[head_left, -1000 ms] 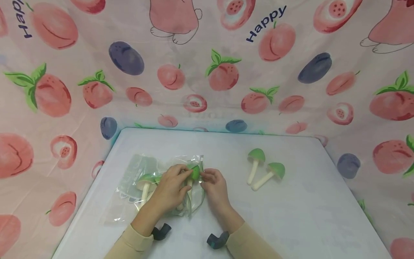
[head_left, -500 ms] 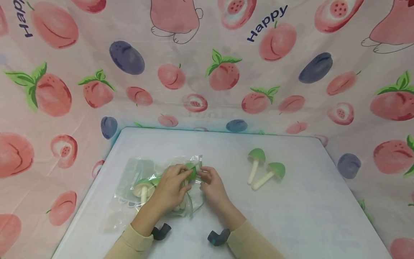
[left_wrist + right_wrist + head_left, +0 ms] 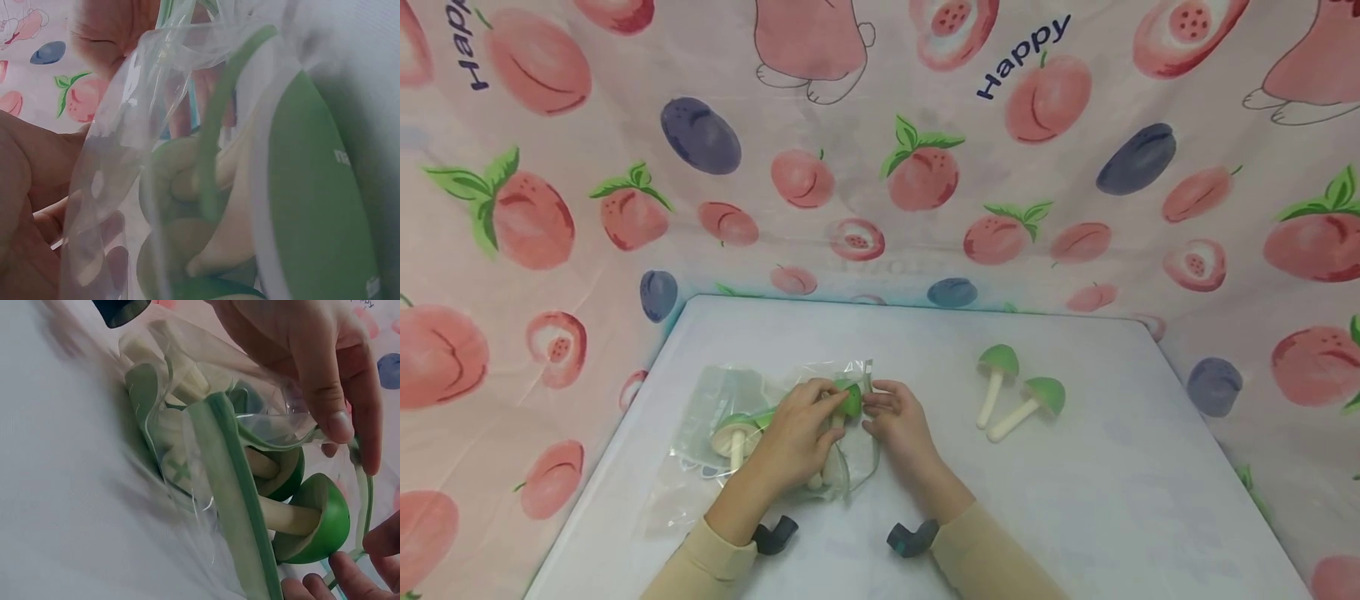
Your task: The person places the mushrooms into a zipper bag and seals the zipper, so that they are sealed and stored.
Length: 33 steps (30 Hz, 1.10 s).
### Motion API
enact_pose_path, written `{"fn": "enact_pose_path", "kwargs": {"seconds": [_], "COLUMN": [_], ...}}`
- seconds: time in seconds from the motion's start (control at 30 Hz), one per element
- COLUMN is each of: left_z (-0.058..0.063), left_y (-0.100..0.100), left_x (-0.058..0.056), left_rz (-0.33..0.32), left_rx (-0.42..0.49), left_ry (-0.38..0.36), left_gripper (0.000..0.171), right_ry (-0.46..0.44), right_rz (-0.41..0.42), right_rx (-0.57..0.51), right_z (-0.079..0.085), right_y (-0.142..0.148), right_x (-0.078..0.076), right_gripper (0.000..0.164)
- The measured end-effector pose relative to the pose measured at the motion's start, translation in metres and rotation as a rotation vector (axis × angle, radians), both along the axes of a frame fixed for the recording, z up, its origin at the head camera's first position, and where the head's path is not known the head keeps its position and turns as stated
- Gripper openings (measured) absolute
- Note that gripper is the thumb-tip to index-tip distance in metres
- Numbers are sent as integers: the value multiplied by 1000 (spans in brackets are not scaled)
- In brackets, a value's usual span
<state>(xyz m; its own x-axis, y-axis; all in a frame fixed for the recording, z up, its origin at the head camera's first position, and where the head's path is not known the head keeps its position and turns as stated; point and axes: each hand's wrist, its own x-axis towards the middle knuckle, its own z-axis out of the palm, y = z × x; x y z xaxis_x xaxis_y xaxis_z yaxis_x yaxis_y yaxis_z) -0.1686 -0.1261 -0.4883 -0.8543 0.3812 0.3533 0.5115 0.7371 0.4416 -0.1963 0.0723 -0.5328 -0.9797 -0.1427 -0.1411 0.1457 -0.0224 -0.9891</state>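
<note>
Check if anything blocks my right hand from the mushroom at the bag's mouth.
Nothing visible: the mushroom lies in the clear bag with its cap at the open mouth, close beside the right hand.

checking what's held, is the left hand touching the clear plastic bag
Touching: the right wrist view shows the left hand gripping the clear plastic bag, with the rim running between its digits.

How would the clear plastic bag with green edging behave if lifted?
The clear plastic bag with green edging would probably flop and sag, since its walls crease and bow. Its shiny film may feel slippery. The green-capped, white-stemmed mushroom at its open mouth might slide out if tipped that way.
</note>
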Motion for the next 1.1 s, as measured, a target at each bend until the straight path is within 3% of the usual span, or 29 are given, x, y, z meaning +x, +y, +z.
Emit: {"fn": "enact_pose_path", "kwargs": {"seconds": [0.13, 0.43, 0.77, 1.1], "left_z": [1, 4, 6, 5], "left_y": [0, 1, 1, 1], "left_x": [0, 0, 1, 0], "left_rz": [0, 6, 17, 19], "left_rx": [-1, -11, -19, -31], "left_ry": [-1, 1, 3, 6], "left_gripper": [55, 54, 54, 55], "right_ry": [-7, 24, 33, 21], "right_rz": [4, 18, 58, 97], "right_rx": [-32, 60, 87, 142], "right_z": [-1, -1, 1, 5], "right_y": [0, -3, -4, -8], "right_x": [0, 3, 6, 6], "right_gripper": [66, 59, 58, 66]}}
